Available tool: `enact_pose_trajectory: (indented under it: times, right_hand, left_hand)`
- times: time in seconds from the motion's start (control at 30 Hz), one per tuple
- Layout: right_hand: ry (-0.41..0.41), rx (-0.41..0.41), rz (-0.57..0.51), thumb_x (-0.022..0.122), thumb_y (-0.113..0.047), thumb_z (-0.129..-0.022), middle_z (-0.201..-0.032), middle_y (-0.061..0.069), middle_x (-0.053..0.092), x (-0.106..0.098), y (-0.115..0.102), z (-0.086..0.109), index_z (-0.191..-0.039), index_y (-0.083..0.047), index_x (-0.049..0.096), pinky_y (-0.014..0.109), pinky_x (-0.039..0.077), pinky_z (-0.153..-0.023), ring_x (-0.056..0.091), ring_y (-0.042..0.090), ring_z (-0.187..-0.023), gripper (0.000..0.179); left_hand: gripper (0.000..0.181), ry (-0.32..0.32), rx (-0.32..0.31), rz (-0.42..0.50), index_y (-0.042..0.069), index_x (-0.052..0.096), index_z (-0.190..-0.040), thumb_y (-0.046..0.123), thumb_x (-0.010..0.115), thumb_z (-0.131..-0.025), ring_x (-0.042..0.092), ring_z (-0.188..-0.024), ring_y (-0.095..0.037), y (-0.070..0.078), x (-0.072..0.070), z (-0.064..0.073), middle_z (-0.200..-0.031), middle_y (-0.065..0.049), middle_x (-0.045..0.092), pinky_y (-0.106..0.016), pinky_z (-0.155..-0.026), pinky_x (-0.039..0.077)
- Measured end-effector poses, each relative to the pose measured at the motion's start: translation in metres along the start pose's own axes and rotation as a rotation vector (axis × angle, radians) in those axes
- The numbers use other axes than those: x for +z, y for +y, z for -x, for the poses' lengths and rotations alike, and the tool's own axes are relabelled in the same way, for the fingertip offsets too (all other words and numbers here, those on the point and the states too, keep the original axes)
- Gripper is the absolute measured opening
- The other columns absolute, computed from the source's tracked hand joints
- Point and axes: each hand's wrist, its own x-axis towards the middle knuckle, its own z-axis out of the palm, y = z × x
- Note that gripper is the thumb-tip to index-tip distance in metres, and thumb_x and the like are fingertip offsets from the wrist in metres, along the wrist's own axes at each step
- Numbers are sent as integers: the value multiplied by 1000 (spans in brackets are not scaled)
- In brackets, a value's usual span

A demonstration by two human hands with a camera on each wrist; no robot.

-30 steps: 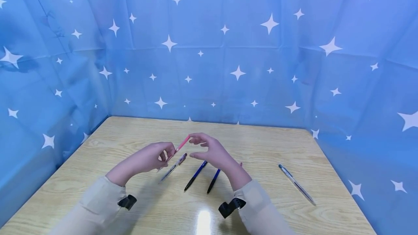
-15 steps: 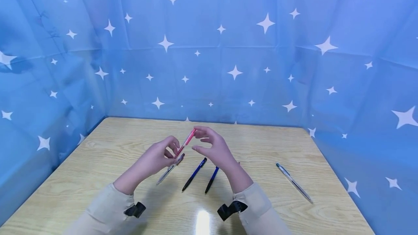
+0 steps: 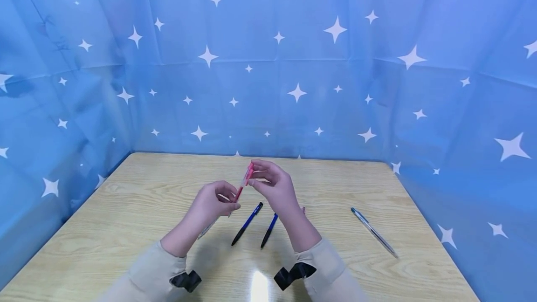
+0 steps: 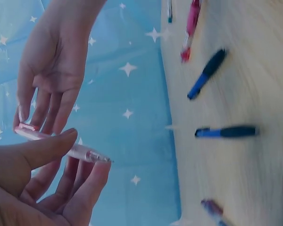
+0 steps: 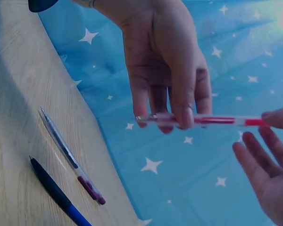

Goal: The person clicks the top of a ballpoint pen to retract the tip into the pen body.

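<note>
Left hand (image 3: pixel 214 199) and right hand (image 3: pixel 274 183) both pinch one red pen (image 5: pixel 221 120).
It slants up over the tabletop (image 3: pixel 331 199), tip end low in the left's grasp, clip end higher in the right's; two blue pens (image 3: pixel 247 224) lie below, side by side.

Clear pen (image 5: pixel 218 120), red end — tilted, held above the table (image 3: pixel 335 190)

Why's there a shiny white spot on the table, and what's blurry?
Head view: the white glare on the table is probably a light's reflection, with soft shadows nearby; left wrist view: the pink pen looks blurry; right wrist view: the held red pen looks slightly blurry, and the top right corner is bright.
</note>
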Motion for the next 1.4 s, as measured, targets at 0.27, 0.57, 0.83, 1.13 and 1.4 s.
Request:
enact_pose_trajectory:
  times: [0.27,0.57,0.83,1.13,1.4]
  right_hand:
    - [64,28,-91,74,-4,-86,-116,9,64,2,0,5,-124,-11,64,37,55,-84,65,22,-100,40]
    - [123,1,-147,71,1,-87,-105,15,67,6,-1,12,-119,-7,66,39,57,-78,66,23,-93,34]
    - [144,-24,-163,70,2,-88,-105,20,67,3,2,14,-119,-5,66,39,57,-78,67,25,-94,33]
    - [167,-32,-186,71,1,-87,-103,22,67,2,3,14,-116,-4,68,40,57,-76,68,24,-90,30]
    - [144,-46,-199,70,3,-87,-104,19,66,4,9,15,-120,-6,66,41,57,-78,67,25,-93,33]
  left_hand:
    - [19,48,-58,79,3,67,-89,-3,80,-77,63,-69,-18,3,17,-1,-80,-7,63,-33,-61,57]
    - [20,82,-7,142,1,63,-86,-7,78,-77,62,-66,-18,5,30,4,-77,-9,61,-33,-60,57]
    - [20,87,11,142,1,61,-85,-8,78,-77,60,-64,-18,6,37,4,-75,-8,61,-33,-58,56]
    - [21,87,51,101,1,60,-85,-8,78,-77,60,-62,-17,9,38,3,-73,-8,60,-32,-57,56]
    - [21,57,70,57,1,59,-86,-7,77,-78,60,-63,-17,4,33,4,-75,-7,59,-31,-57,55]
